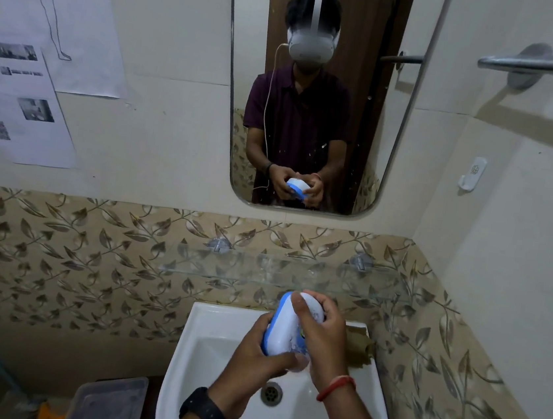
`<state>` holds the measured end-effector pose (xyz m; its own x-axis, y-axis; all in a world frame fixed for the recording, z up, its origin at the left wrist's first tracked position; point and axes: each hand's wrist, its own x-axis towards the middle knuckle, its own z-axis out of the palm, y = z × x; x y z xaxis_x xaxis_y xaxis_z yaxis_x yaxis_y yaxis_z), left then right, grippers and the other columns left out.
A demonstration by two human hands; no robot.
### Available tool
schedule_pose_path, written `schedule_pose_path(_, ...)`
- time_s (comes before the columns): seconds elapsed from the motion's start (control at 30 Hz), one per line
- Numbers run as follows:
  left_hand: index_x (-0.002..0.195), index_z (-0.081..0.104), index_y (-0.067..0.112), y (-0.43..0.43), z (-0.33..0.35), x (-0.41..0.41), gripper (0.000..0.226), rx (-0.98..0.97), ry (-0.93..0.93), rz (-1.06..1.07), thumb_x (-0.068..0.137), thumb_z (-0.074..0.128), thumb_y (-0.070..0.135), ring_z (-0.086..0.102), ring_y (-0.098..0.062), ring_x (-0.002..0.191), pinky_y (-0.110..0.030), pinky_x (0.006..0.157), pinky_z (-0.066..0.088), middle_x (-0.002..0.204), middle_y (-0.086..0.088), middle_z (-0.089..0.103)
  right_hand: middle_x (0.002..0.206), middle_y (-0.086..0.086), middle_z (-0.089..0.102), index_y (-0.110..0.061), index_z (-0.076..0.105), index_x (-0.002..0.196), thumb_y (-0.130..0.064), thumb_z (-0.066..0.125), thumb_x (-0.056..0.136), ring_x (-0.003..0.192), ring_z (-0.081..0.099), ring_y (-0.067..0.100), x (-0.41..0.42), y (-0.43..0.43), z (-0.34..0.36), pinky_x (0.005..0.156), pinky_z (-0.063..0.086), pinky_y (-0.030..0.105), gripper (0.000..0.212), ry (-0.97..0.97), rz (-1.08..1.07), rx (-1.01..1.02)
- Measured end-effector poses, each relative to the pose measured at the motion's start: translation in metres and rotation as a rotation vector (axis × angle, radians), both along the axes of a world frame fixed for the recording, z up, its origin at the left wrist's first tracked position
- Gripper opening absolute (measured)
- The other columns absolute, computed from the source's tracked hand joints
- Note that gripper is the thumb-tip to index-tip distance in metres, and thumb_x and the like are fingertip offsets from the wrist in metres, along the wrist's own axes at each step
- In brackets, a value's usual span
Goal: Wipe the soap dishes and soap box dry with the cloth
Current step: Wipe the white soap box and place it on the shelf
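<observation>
— Where was the soap box?

— Low in the centre of the frame, over the white sink [183, 353], held up on its end. The soap box [284, 327] was pale white with a blue rim, and both hands were on it.

— How were the hands gripping?

— The left hand [256, 355] curled closed around the lower left edge of the box, thumb across the bottom. The right hand [320, 338] clasped it from the right, thumb pressed on the pale face near the top. A black watch [207, 413] sat on the left wrist, a red thread band [336, 386] on the right.

— And the cloth?

— I could not tell; only a brownish thing [359, 346] lay on the sink's right rim.

— Anything else?

— The drain [271, 393] lay below the hands, a glass shelf [261, 269] just above them, a mirror [319, 93] at the top centre.
</observation>
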<state>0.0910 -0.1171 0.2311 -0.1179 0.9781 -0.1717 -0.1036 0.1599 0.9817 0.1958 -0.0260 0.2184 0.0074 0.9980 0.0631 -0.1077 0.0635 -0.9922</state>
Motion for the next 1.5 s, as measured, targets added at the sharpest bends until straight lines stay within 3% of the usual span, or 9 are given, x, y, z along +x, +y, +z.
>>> schedule_pose_path(0.17, 0.116, 0.056, 0.011, 0.015, -0.008, -0.014, 0.06, 0.031, -0.229, 0.258, 0.064, 0.086, 0.013, 0.074, -0.026, 0.086, -0.034, 0.068, 0.06, 0.109, -0.02, 0.075, 0.095, 0.01, 0.073, -0.015, 0.072, 0.089, -0.015, 0.063, 0.096, 0.089, 0.067, 0.023, 0.004, 0.012, -0.005, 0.074, 0.054, 0.032, 0.012, 0.197, -0.036, -0.098)
schedule_pose_path(0.33, 0.106, 0.064, 0.012, 0.034, -0.014, -0.03, 0.042, 0.108, -0.165, 0.498, 0.073, 0.089, 0.018, 0.071, -0.027, 0.098, -0.037, 0.074, 0.058, 0.11, -0.016, 0.07, 0.101, 0.016, 0.074, -0.008, 0.074, 0.099, -0.004, 0.066, 0.091, 0.089, 0.07, 0.027, 0.012, 0.017, -0.011, 0.074, 0.059, 0.038, 0.012, 0.238, -0.002, -0.147)
schedule_pose_path(0.57, 0.099, 0.074, 0.015, 0.077, -0.009, -0.049, 0.011, 0.148, 0.036, 0.507, 0.095, 0.066, 0.021, 0.071, -0.026, 0.101, -0.047, 0.087, 0.059, 0.104, -0.01, 0.076, 0.079, 0.001, 0.079, -0.02, 0.079, 0.081, -0.024, 0.082, 0.081, 0.079, 0.074, 0.021, 0.004, 0.048, -0.011, 0.071, 0.063, 0.039, 0.005, -0.02, -0.161, -0.079)
schedule_pose_path(0.67, 0.098, 0.073, 0.022, 0.098, 0.0, -0.057, 0.009, 0.149, 0.155, 0.464, 0.095, 0.065, 0.018, 0.07, -0.021, 0.096, -0.043, 0.088, 0.058, 0.1, -0.001, 0.076, 0.072, -0.011, 0.074, -0.013, 0.081, 0.091, -0.028, 0.081, 0.082, 0.071, 0.069, 0.008, -0.004, 0.063, 0.0, 0.073, 0.06, 0.032, 0.018, -0.177, -0.21, -0.014)
schedule_pose_path(0.8, 0.097, 0.071, 0.024, 0.127, 0.003, -0.069, 0.011, 0.115, 0.224, 0.455, 0.088, 0.071, 0.017, 0.07, -0.031, 0.099, -0.051, 0.091, 0.058, 0.104, -0.008, 0.074, 0.08, -0.006, 0.074, -0.012, 0.079, 0.102, -0.028, 0.075, 0.087, 0.076, 0.069, 0.01, -0.018, 0.085, 0.009, 0.077, 0.059, 0.03, 0.022, -0.293, -0.203, 0.001)
schedule_pose_path(0.97, 0.122, 0.054, 0.026, 0.136, -0.003, -0.061, 0.076, 0.02, 0.1, 0.316, 0.055, 0.089, 0.028, 0.071, -0.025, 0.086, -0.042, 0.079, 0.062, 0.103, -0.01, 0.07, 0.105, 0.001, 0.077, -0.016, 0.075, 0.111, -0.025, 0.077, 0.083, 0.092, 0.071, 0.013, -0.032, 0.12, 0.023, 0.087, 0.059, 0.034, 0.03, -0.294, -0.094, -0.003)
schedule_pose_path(1.1, 0.105, 0.067, 0.018, 0.137, -0.013, -0.039, 0.057, 0.04, 0.091, 0.231, 0.052, 0.088, 0.023, 0.074, -0.015, 0.078, -0.031, 0.067, 0.06, 0.095, -0.009, 0.078, 0.12, -0.002, 0.066, -0.029, 0.066, 0.121, -0.066, 0.082, 0.056, 0.104, 0.064, 0.012, -0.043, 0.138, 0.028, 0.094, 0.057, 0.034, 0.077, -0.538, 0.143, 0.134)
schedule_pose_path(1.3, 0.118, 0.063, 0.019, 0.147, -0.014, -0.027, 0.061, 0.121, -0.075, 0.272, 0.061, 0.082, 0.008, 0.075, -0.014, 0.092, -0.03, 0.076, 0.062, 0.104, -0.001, 0.077, 0.119, -0.007, 0.063, -0.032, 0.052, 0.124, -0.043, 0.092, 0.05, 0.106, 0.061, 0.014, -0.057, 0.155, 0.054, 0.089, 0.055, 0.032, 0.085, -0.777, 0.363, 0.297)
schedule_pose_path(1.5, 0.115, 0.064, 0.007, 0.157, -0.008, -0.065, 0.023, 0.014, -0.386, 0.34, 0.093, 0.059, 0.004, 0.065, -0.027, 0.088, -0.038, 0.079, 0.054, 0.099, -0.018, 0.072, 0.11, -0.01, 0.065, -0.034, 0.055, 0.112, -0.039, 0.087, 0.052, 0.096, 0.065, 0.014, -0.038, 0.182, 0.074, 0.082, 0.058, 0.034, 0.068, -1.024, 0.539, 0.364)
